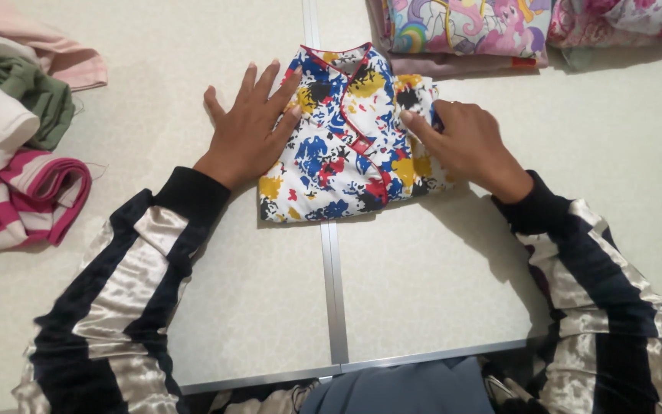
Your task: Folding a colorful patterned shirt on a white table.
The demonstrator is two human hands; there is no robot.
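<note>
A small folded garment (346, 146), white with blue, red, yellow and black splashes and red trim, lies on the pale table (270, 291). My left hand (250, 130) lies flat with spread fingers, its fingertips on the garment's left edge. On the garment's right side my right hand (465, 142) presses down, fingers curled over a fold of the cloth. Both arms wear black and silvery striped sleeves.
A heap of clothes sits at the left: a pink-and-white striped piece (21, 203), a green one (32, 92), a pink one (55, 46). Folded cartoon-print fabric (461, 27) and floral cloth (622, 19) lie at the far edge. A metal seam (332, 276) splits the table.
</note>
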